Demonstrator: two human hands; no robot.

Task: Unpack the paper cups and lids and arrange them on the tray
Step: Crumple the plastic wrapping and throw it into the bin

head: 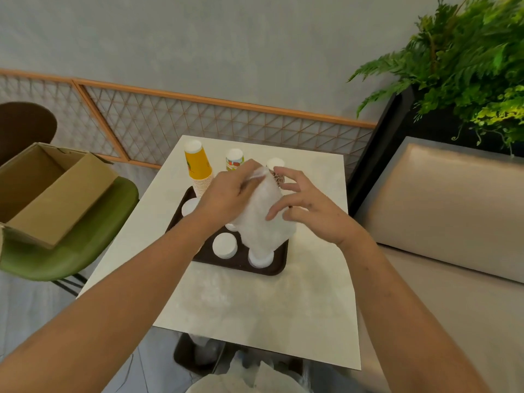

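The left hand pinches the twisted top of a clear plastic sleeve of lids, which stands tilted with its lower end down on the tray. The right hand is spread wide with relaxed fingers, its fingertips at the side of the sleeve; whether they press the wrap or only brush it cannot be told.

The dark brown tray lies on a pale square table. Loose white lids sit on it, one near the front edge, another partly under the sleeve's base and one towards the back left.

At the far end of the tray stand three upside-down cup stacks: a tall yellow stack on the left, a cup with green and red print in the middle, and a white cup with dark brown markings on the right, partly behind the hands. The print on all three is too blurred to read.

An open cardboard box rests on a green chair to the left.
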